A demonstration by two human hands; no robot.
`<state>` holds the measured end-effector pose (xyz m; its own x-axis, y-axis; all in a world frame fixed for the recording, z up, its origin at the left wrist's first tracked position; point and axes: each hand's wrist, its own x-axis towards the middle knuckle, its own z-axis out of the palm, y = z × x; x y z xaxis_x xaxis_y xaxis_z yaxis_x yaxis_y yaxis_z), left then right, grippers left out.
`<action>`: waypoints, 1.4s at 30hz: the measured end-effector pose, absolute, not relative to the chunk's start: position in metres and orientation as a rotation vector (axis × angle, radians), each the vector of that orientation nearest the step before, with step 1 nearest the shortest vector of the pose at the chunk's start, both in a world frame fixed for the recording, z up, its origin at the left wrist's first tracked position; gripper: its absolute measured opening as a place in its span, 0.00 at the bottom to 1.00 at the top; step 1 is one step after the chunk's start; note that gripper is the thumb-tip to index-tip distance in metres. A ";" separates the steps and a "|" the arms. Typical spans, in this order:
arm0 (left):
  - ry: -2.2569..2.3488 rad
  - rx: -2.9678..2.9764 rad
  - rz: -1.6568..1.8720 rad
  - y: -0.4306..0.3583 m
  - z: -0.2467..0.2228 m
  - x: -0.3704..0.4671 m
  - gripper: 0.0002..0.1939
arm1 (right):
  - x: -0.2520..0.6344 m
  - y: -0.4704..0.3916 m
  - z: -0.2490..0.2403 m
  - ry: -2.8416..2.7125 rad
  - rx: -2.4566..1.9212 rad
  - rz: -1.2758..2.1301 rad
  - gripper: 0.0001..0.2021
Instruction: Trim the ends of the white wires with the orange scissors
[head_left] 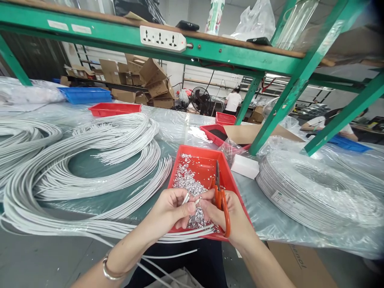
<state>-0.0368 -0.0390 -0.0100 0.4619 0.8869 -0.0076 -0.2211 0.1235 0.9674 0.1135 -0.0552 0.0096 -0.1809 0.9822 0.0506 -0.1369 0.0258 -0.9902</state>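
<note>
Coiled white cable bundle [21,192]: on the bench, mostly left of both hands; near strands pass under the left forearm to the tray's front edge. Red plastic tray [207,165]: beneath the hands. Left hand [174,210]: grasping, thumb and fingers pinched at a cable end [198,201], held between the two hands. Right hand [231,206]: fingertips meeting that end, also holding orange-handled scissors [220,198], blades pointing away. Silvery scraps [187,178]: scattered in the tray.
</note>
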 end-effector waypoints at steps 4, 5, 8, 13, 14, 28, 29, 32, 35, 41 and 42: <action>0.708 1.149 0.900 -0.039 -0.009 -0.036 0.19 | 0.116 -0.055 0.013 -1.313 -1.006 1.343 0.05; 0.698 1.147 0.899 -0.038 -0.009 -0.036 0.19 | 0.116 -0.055 0.013 -1.334 -1.004 1.337 0.05; 0.650 1.165 0.864 -0.037 -0.010 -0.038 0.18 | 0.119 -0.056 0.014 -1.386 -0.988 1.327 0.06; 0.585 1.219 0.754 -0.035 -0.014 -0.041 0.19 | 0.121 -0.054 0.011 -1.489 -0.982 1.272 0.05; 0.588 1.228 0.737 -0.035 -0.014 -0.041 0.19 | 0.122 -0.053 0.009 -1.519 -1.012 1.217 0.05; 0.783 1.465 0.823 -0.037 -0.018 -0.050 0.15 | 0.165 -0.055 0.008 -1.606 -1.136 0.971 0.21; 0.786 1.425 0.844 -0.038 -0.018 -0.049 0.15 | 0.166 -0.064 0.008 -1.621 -1.141 1.034 0.23; 0.797 1.278 0.939 -0.039 -0.018 -0.044 0.16 | 0.169 -0.095 0.005 -1.625 -1.277 1.098 0.28; 0.809 1.223 0.982 -0.040 -0.017 -0.040 0.17 | 0.169 -0.113 -0.004 -1.645 -1.418 1.053 0.29; 0.832 1.283 0.968 -0.046 -0.015 -0.041 0.14 | 0.166 -0.112 -0.021 -1.587 -1.411 1.109 0.32; 0.838 1.300 0.971 -0.046 -0.015 -0.041 0.14 | 0.166 -0.111 -0.022 -1.593 -1.387 1.134 0.33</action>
<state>-0.0408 -0.0464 -0.0145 0.3822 0.9236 0.0299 -0.1056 0.0115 0.9943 0.1655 -0.1111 -0.0222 -0.1550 0.9876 -0.0251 0.3467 0.0306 -0.9375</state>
